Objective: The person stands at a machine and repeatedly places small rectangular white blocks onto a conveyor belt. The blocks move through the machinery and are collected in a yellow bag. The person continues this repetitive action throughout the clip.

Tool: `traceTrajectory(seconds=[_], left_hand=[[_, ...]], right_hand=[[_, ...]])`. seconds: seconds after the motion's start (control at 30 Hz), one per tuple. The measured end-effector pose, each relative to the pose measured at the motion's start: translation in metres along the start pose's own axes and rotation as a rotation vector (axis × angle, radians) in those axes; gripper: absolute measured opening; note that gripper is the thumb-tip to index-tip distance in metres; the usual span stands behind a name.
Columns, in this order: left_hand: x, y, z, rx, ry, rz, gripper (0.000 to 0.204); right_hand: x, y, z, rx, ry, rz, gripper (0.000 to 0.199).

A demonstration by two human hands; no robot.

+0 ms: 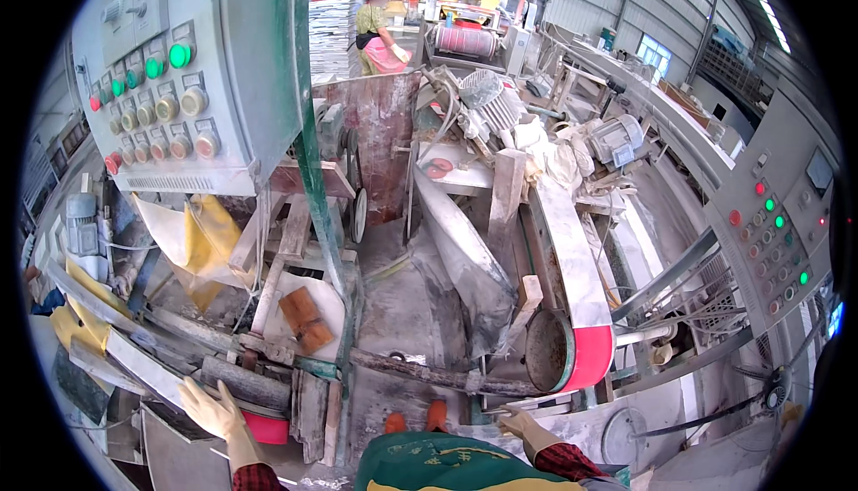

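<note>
My left hand [210,411], in a cream glove, is open with its fingers apart. It is over the near end of a pale strip [147,370], beside a red-covered roller end [266,428]. My right hand [527,428], gloved alike, is open with its fingers stretched to the left. Below and around it lies a dusty pale surface [572,428]. Up from that hand, a conveyor with a pale belt [572,268] ends in a red roller [592,357]. Neither hand visibly holds anything.
Control cabinets with buttons and lit lamps stand left [170,80] and right [778,232]. A dark bar [438,373] crosses low before my orange shoes [436,415]. Dusty motors [617,140] and boards clutter the machine. Another person [371,31] stands far back.
</note>
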State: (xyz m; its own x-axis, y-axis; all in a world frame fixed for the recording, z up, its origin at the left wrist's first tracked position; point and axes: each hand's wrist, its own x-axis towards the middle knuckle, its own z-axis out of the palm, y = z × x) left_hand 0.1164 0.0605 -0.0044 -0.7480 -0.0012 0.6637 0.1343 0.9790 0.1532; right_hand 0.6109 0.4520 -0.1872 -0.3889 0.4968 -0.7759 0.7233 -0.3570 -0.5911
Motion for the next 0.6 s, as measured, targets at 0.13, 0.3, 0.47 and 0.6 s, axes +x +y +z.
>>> traceTrajectory(seconds=[0.13, 0.3, 0.47, 0.6], left_hand=[[0.046, -0.018, 0.006, 0.190, -0.225, -0.197, 0.071], [0.064, -0.036, 0.015, 0.230, -0.592, -0.496, 0.070], [0.044, -0.055, 0.041, 0.266, -0.461, -0.399, 0.061], [0.015, -0.074, 0.070, 0.125, -0.303, -0.232, 0.061]], right_hand=[[0.004, -0.004, -0.009, 0.031, 0.021, 0.016, 0.061], [0.001, -0.019, -0.005, 0.105, 0.005, -0.010, 0.061], [-0.003, -0.027, 0.008, 0.013, -0.034, -0.047, 0.061], [0.058, 0.048, 0.000, 0.007, -0.046, -0.135, 0.062]])
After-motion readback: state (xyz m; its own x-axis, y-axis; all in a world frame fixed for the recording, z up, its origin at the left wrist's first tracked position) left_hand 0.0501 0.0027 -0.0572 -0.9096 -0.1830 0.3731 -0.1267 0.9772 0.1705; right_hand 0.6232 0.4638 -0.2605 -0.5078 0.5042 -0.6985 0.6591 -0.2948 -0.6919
